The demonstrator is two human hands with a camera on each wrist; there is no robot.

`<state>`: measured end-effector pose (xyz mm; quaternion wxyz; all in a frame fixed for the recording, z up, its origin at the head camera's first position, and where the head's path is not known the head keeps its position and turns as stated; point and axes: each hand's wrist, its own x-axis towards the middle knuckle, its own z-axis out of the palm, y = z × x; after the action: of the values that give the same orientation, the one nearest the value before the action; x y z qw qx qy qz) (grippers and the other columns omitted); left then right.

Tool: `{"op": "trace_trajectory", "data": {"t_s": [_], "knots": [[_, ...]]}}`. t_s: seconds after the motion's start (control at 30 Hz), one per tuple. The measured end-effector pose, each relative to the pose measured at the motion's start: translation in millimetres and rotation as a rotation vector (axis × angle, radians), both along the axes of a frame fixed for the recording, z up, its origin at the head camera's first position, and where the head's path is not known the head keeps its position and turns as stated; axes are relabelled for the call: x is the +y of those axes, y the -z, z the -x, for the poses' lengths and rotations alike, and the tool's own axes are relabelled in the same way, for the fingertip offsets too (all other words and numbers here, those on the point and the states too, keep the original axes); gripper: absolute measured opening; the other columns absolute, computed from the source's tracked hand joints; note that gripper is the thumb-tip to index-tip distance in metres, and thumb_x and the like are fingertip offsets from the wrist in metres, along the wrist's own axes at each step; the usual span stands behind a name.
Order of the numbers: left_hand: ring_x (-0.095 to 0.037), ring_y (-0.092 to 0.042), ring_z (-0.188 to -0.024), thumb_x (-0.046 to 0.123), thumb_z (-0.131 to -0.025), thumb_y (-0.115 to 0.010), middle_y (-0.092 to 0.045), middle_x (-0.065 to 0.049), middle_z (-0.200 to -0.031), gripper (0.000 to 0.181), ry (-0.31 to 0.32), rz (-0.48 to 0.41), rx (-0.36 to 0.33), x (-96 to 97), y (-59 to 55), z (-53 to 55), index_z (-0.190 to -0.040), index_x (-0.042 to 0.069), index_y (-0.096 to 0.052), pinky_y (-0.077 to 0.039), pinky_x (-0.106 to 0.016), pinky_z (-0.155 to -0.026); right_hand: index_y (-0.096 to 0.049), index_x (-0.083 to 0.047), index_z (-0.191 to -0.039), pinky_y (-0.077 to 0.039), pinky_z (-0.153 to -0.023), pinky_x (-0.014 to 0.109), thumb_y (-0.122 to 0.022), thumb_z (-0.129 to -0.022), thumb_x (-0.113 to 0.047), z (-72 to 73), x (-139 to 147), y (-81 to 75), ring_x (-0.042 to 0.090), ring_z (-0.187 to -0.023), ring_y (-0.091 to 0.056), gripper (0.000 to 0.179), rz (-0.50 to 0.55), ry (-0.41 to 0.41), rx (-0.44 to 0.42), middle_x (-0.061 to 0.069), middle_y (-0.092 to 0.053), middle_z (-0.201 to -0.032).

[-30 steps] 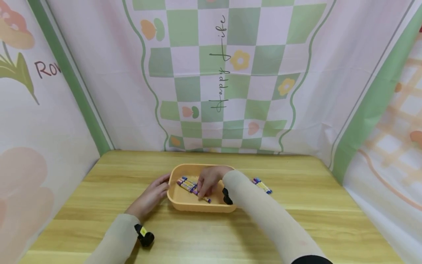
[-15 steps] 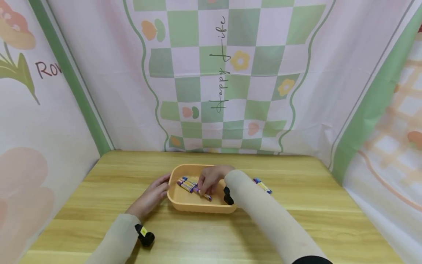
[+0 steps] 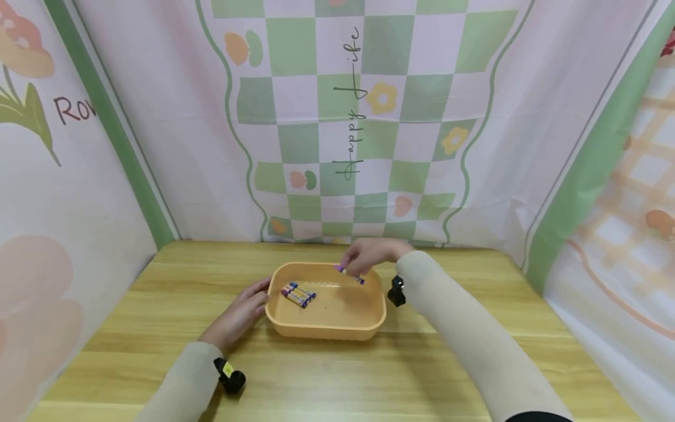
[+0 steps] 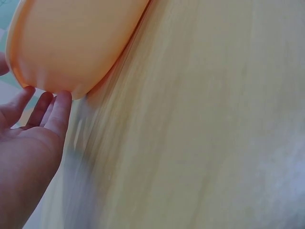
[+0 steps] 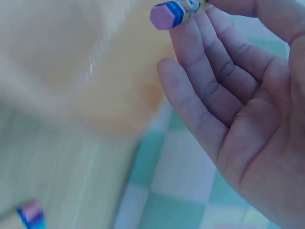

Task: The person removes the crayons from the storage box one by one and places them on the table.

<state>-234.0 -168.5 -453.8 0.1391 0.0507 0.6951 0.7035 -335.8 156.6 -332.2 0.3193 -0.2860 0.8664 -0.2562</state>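
The right hand (image 3: 373,251) pinches a crayon (image 3: 353,276) over the tray's (image 3: 327,333) far right side; its exact fingertip hold is hard to tell. The left hand's (image 3: 239,316) loosely extended fingers touch the tray's outer wall. The crayon is probably light, stiff and snappable, best taken mid-barrel.

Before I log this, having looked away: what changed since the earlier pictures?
The right hand has lifted a yellow-wrapped, purple-ended crayon in the rectangular orange plastic basket and carried it rightward and forward, near the far rim. The left hand stays at the basket's left end; the other yellow-wrapped crayons still lie inside.
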Motion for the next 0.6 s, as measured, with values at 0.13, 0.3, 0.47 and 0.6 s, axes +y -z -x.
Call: {"op": "trace_trajectory", "data": {"t_s": [0.13, 0.3, 0.47, 0.6], "knots": [[-0.036, -0.035, -0.143, 0.013, -0.1, -0.048, -0.019, -0.015, -0.164, 0.063, 0.001, 0.006, -0.001, -0.3, -1.0, -0.7, -0.158, 0.005, -0.024, -0.035, -0.044, -0.115, -0.065, 0.001, -0.121, -0.057, -0.09, 0.038, -0.065, -0.093, -0.016, 3.5, 33, -5.3, 0.019, -0.093, -0.066, 0.033, 0.013, 0.039, 0.035, 0.014, -0.07, -0.105], [-0.037, -0.034, -0.143, 0.011, -0.1, -0.047, -0.019, -0.016, -0.164, 0.063, -0.008, 0.0, -0.004, 0.4, -2.3, -1.7, -0.158, 0.004, -0.024, -0.035, -0.045, -0.114, -0.064, 0.003, -0.123, -0.057, -0.091, 0.042, -0.065, -0.095, -0.018, 5.1, 76, 1.7, 0.022, -0.095, -0.067, 0.036, 0.038, 0.12, 0.06, 0.014, -0.069, -0.105], [-0.036, -0.034, -0.143, 0.011, -0.1, -0.048, -0.019, -0.015, -0.164, 0.063, -0.014, -0.001, -0.011, 1.5, -2.5, -1.0, -0.158, 0.004, -0.024, -0.035, -0.045, -0.114, -0.063, 0.004, -0.124, -0.056, -0.092, 0.046, -0.064, -0.096, -0.021, 1.0, 114, 17.6, 0.025, -0.095, -0.067, 0.037, 0.042, 0.207, 0.057, 0.02, -0.069, -0.108], [-0.036, -0.034, -0.143, 0.01, -0.099, -0.048, -0.02, -0.015, -0.164, 0.063, -0.018, -0.007, -0.011, 1.9, -1.2, -0.1, -0.158, 0.004, -0.025, -0.035, -0.045, -0.114, -0.063, 0.005, -0.123, -0.056, -0.089, 0.048, -0.064, -0.094, -0.017, -3.8, 137, 36.1, 0.024, -0.092, -0.065, 0.036, 0.043, 0.292, 0.02, 0.017, -0.068, -0.103]]}}
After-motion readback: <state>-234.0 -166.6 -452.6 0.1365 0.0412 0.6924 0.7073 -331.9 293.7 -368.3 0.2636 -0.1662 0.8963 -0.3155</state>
